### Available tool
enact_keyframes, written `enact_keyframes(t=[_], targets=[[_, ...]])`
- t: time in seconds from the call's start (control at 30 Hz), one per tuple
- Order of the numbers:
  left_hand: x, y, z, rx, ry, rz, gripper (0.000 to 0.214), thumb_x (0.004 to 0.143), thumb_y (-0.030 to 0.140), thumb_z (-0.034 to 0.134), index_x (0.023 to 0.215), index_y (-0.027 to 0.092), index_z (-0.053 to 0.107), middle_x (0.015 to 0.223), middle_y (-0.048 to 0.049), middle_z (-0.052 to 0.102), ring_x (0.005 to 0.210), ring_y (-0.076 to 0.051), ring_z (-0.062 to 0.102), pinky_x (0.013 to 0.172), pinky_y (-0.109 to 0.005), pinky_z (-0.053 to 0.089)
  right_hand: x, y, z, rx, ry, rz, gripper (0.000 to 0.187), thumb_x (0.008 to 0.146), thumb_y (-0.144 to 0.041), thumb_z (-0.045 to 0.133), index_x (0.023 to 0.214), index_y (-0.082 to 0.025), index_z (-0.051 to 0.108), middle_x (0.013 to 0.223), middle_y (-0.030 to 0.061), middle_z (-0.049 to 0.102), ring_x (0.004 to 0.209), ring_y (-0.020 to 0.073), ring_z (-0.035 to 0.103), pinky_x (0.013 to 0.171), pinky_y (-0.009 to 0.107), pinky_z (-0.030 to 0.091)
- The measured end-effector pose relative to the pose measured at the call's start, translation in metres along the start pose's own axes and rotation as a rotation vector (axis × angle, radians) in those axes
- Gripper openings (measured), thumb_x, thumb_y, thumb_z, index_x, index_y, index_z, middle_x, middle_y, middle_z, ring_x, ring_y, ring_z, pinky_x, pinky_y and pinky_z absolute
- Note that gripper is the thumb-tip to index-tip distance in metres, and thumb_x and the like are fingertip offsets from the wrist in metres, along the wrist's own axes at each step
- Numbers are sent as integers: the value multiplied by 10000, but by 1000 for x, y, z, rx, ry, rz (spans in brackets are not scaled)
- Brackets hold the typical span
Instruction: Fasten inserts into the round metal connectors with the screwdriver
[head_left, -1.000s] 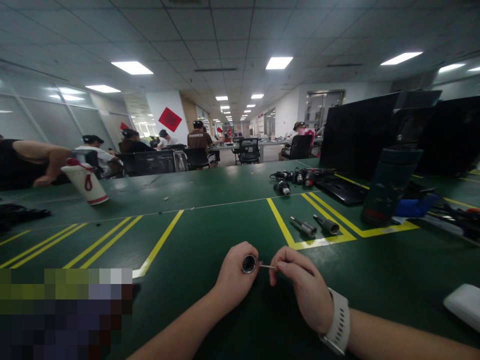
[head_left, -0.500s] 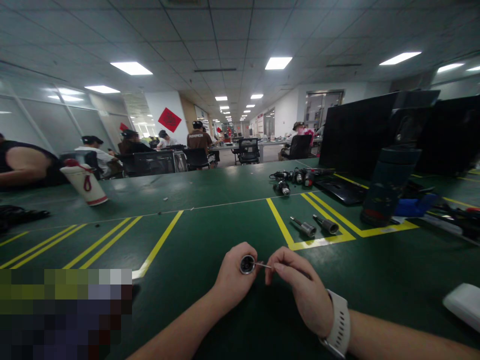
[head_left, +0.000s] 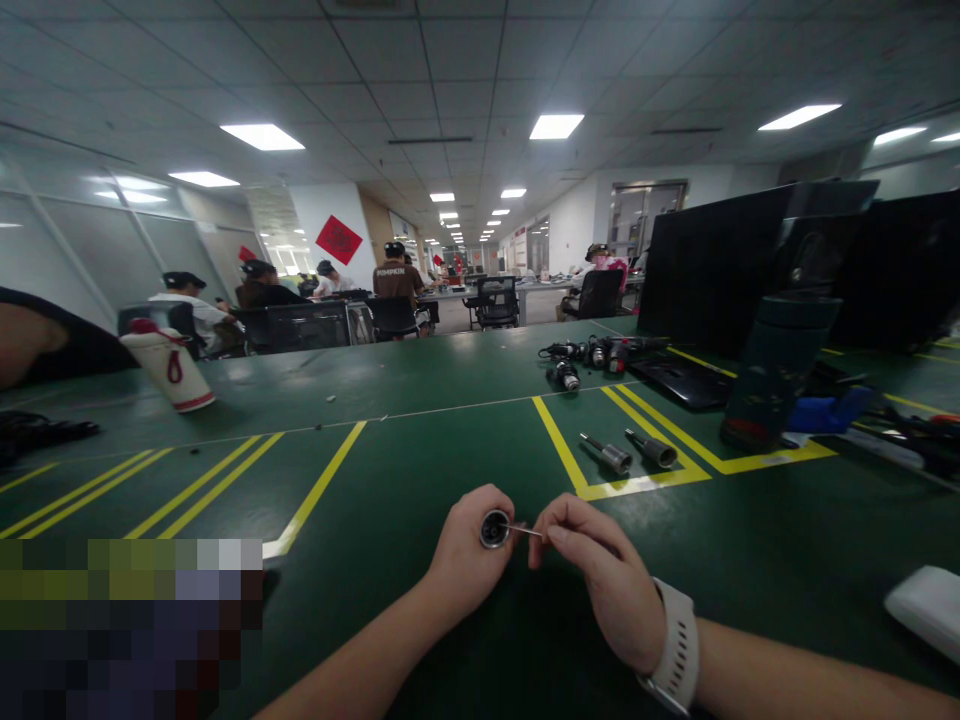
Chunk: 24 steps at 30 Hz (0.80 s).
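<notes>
My left hand [head_left: 469, 560] is closed around a round metal connector [head_left: 494, 529], its hollow end facing up toward me. Inside that end I see a dark interior. Between the fingertips of my right hand [head_left: 600, 570] is a thin metal rod [head_left: 523, 529], which runs left to the connector's rim; whether its tip enters the side is hidden by my left fingers. A pale watch strap [head_left: 679, 645] circles my right wrist. Two similar metal pieces with thin shafts, a nearer one [head_left: 609, 456] and another beside it [head_left: 652, 450], lie on the green tabletop [head_left: 442, 440].
Cabled metal parts [head_left: 566, 375] lie farther back. A dark bottle [head_left: 780, 370] stands right, beside a black monitor [head_left: 712, 260] and a blue item [head_left: 832, 412]. A white cup [head_left: 171, 370] is at left. A white object [head_left: 926, 608] sits at the right edge. Several people sit beyond.
My hands, the connector and the rod stay almost exactly in place. At the far left, a person in black has leaned lower and shifted their arm.
</notes>
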<state>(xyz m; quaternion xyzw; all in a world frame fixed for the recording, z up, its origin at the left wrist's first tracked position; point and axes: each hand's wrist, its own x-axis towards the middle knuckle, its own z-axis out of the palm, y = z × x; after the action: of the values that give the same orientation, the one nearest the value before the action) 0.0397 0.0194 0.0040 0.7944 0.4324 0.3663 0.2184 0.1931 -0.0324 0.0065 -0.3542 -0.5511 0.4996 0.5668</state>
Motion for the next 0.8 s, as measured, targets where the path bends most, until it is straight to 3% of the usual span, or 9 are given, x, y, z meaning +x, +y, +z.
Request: enact_keyframes(t=[0.33, 0.6, 0.8], targets=[[0, 3, -1, 12, -2, -1, 109, 659, 124, 540, 596, 193, 483, 607, 15, 518, 585, -157, 493, 537, -254, 368, 0, 3, -2, -81, 1, -68, 177, 827, -186, 445, 698, -177, 566, 681, 18, 581, 708, 182, 538, 688, 320, 384], [0, -1, 1, 52, -8, 5, 115, 662, 127, 570, 611, 190, 488, 628, 12, 519, 615, -165, 493, 575, -270, 366, -11, -7, 5, -360, 37, -145, 194, 831, -211, 425, 679, -180, 541, 704, 27, 530, 688, 180, 519, 641, 306, 393], [0, -2, 1, 68, -10, 4, 129, 694, 160, 580, 613, 192, 484, 639, 9, 525, 628, -167, 501, 587, -274, 371, -7, -9, 5, -347, 8, -102, 195, 794, -211, 418, 631, -178, 522, 661, 29, 518, 664, 184, 513, 630, 313, 390]])
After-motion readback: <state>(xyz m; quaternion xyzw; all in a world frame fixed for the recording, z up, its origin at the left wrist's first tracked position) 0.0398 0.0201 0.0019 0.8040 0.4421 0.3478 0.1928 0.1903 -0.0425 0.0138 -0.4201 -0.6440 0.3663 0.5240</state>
